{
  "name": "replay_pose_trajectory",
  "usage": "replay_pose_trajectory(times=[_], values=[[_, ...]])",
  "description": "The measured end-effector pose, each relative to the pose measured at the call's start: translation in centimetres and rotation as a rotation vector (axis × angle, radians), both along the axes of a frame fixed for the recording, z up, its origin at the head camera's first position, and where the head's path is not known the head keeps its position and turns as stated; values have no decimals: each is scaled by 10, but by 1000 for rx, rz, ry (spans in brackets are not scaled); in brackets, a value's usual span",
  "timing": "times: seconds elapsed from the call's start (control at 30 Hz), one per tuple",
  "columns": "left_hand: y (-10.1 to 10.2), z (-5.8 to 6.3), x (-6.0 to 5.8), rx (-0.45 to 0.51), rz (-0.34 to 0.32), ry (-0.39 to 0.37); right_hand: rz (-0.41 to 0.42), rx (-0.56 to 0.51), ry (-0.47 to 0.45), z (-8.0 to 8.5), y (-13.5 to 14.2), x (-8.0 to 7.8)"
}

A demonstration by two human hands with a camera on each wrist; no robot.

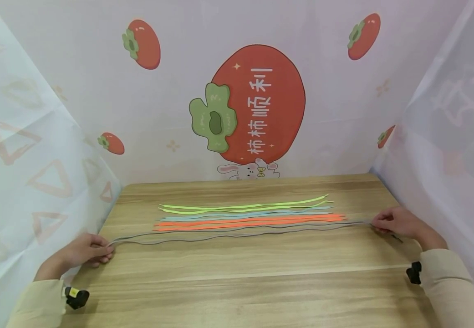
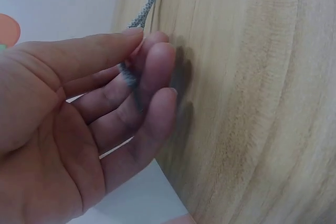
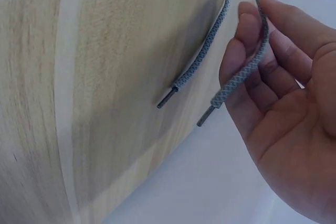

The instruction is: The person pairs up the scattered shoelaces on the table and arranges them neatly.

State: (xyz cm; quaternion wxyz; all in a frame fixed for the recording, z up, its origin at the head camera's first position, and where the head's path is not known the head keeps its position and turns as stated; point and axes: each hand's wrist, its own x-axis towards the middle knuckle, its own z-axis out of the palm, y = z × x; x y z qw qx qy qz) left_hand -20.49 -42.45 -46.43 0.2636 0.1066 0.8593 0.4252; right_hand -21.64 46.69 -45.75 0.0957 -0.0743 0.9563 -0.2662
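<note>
Two grey shoelaces [image 1: 220,236] stretch side by side across the wooden table between the hands. At the left, my left hand [image 1: 89,250] pinches their ends between thumb and forefinger; in the left wrist view a patterned grey lace end [image 2: 128,74] hangs down over the curled fingers. My right hand [image 1: 398,225] pinches a grey lace at the right. The right wrist view shows that lace's end [image 3: 239,77] with its dark tip crossing the fingers, while a second grey lace end [image 3: 202,53] lies beside the hand, apart from it.
Behind the grey laces lie orange shoelaces [image 1: 249,222], then light blue shoelaces [image 1: 241,213] and yellow-green shoelaces [image 1: 228,208], all roughly parallel. The wooden table [image 1: 237,291] ends at a printed back curtain [image 1: 171,100], with white sheets at both sides.
</note>
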Motion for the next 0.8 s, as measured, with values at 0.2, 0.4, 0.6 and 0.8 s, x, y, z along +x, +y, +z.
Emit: replay_pose_trajectory(times=[0.2, 0.4, 0.6, 0.8], values=[[6, 1, 4, 0, -29, -36, 22, 45, 14, 0, -3, 2], [14, 5, 5, -115, -29, 70, 30, 86, 28, 2, -5, 3], [21, 10, 8, -286, -12, 196, 37, 127, 32, 3, -5, 2], [29, 20, 12, -521, 33, 298, 38, 159, 75, 6, -8, 2]])
